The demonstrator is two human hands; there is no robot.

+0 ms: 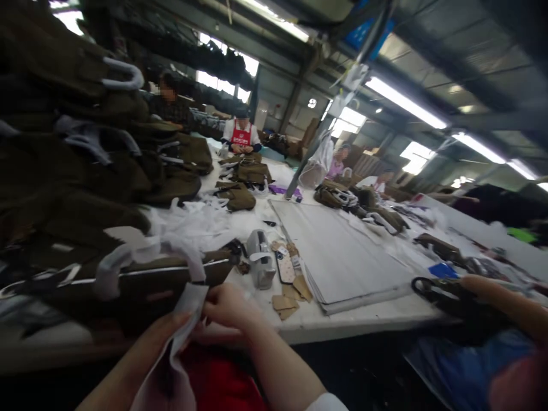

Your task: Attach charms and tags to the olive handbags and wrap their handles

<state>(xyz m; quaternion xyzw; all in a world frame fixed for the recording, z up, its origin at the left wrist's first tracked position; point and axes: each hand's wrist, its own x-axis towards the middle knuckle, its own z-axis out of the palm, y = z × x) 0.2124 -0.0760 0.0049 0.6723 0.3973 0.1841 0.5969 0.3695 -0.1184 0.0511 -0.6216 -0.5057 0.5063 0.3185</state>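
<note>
A long white strip (191, 298) of thin material rises between my hands, and its lower end hangs down over my lap. My left hand (171, 330) is closed on the strip from the left side. On the right, my right hand (229, 308) has its fingers curled in against the strip's edge; its fingertips are partly hidden. Just beyond lies a dark olive bag (149, 291) with a pale metallic line along its top edge. Its arched handle (149, 249) is wrapped in white.
More olive bags (85, 171) are piled high at left. White scraps (188, 222), a silver tape dispenser (260, 260), a phone (283, 265) and cardboard pieces (285, 302) lie ahead. A stack of white sheets (346, 245) sits right of them. A co-worker's arm (509, 299) reaches in at right.
</note>
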